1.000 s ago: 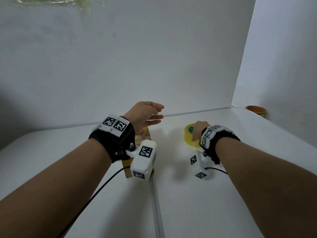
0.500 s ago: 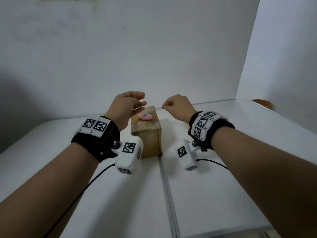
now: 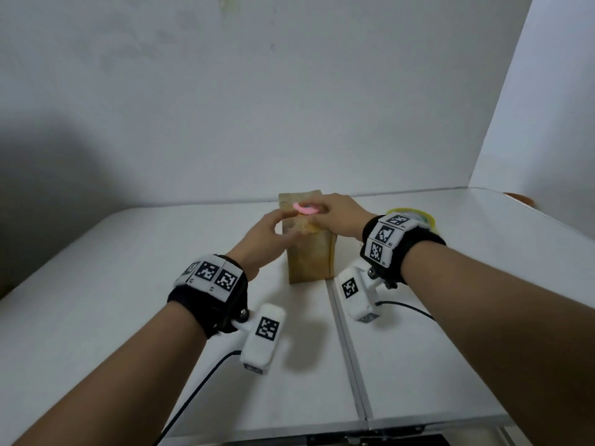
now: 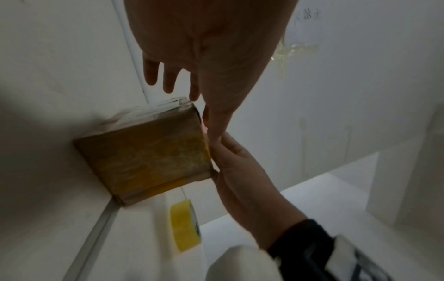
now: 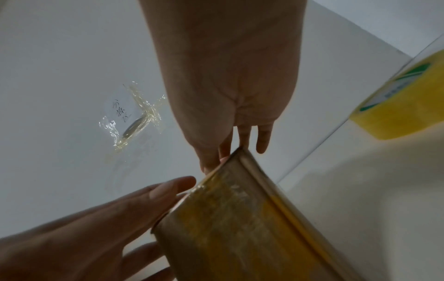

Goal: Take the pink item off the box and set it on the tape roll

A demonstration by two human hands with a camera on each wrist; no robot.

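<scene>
A brown cardboard box (image 3: 309, 252) wrapped in yellowish tape stands upright at the middle of the white table (image 3: 128, 284). A small pink object (image 3: 305, 208) lies on its top. My right hand (image 3: 320, 215) reaches over the top from the right, thumb and fingers pinching the pink object. In the right wrist view the right hand (image 5: 217, 159) meets the box (image 5: 240, 228) at its top edge. My left hand (image 3: 285, 225) is at the upper left side of the box with straight fingers (image 5: 168, 188) touching it. The box (image 4: 149, 154) also fills the middle of the left wrist view.
A yellow tape roll (image 3: 417, 215) sits on the table just behind my right wrist, to the right of the box. An orange bowl (image 3: 518, 198) stands at the far right corner. White walls close the back and right. A taped note (image 5: 129, 117) hangs on the back wall.
My right hand has come from near the tape roll onto the box top and now pinches the pink object. My left hand has dropped against the box's left side.
</scene>
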